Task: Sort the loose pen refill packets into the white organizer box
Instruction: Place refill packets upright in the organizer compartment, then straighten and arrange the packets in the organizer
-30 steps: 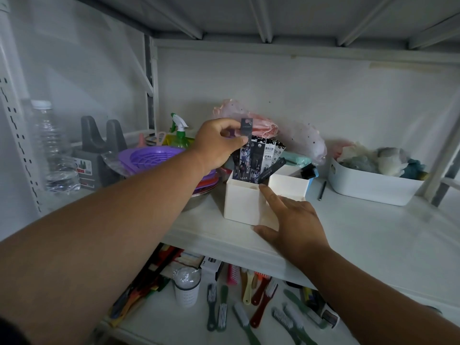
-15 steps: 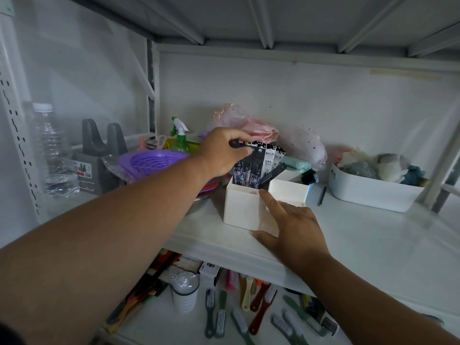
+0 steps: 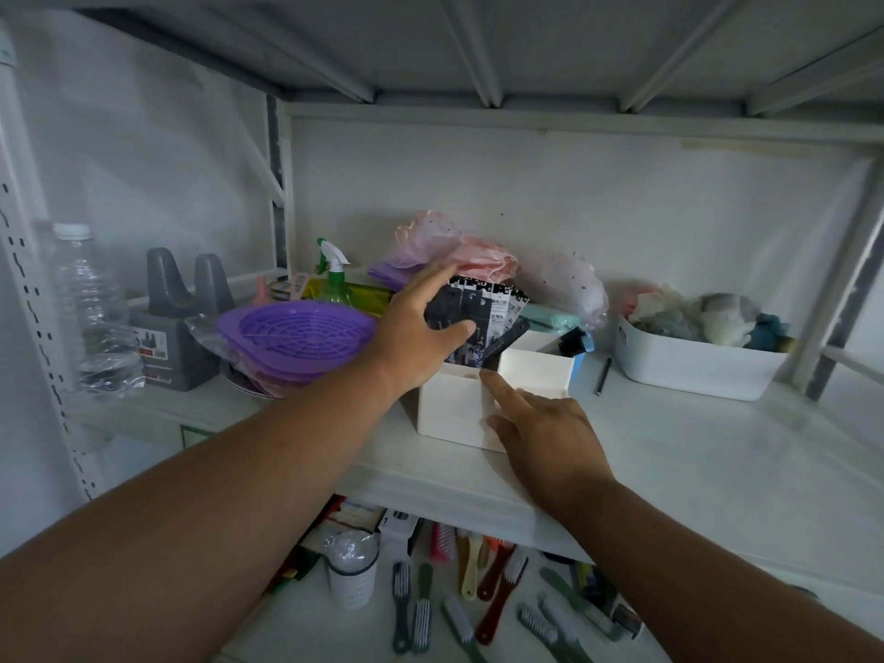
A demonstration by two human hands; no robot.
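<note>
The white organizer box (image 3: 454, 406) sits on the middle shelf (image 3: 693, 452) of a white rack, near the front edge. A bunch of black pen refill packets (image 3: 483, 311) stands up in the near-left part of the box, fanned out a little, with their white tops poking above the rim. The left hand (image 3: 421, 327) reaches in from the left and wraps around that bunch — its thumb lies across the front of the packets and its fingers (image 3: 437, 275) go up behind them, so they are clamped on the packets. The right hand (image 3: 545, 425) rests against the front right of the box. Its fingers are straight and a bit apart, and the pointer finger touches the top rim of the box right beside one dark packet that leans to the right. Just left of the box lies a stack of purple strainer plates (image 3: 296, 330). Behind those stand a green spray bottle (image 3: 333, 275) and a grey holder (image 3: 179, 323), and a clear water bottle (image 3: 91, 308) stands at the far left. A pink plastic bag (image 3: 459, 248) is bunched up behind the packets. To the right sits a white bin (image 3: 698, 363) full of soft toys, with a dark pen (image 3: 602, 375) lying between it and the box. On the lower shelf lie many small brushes (image 3: 478, 595) and a small clear cup (image 3: 350, 569).
</note>
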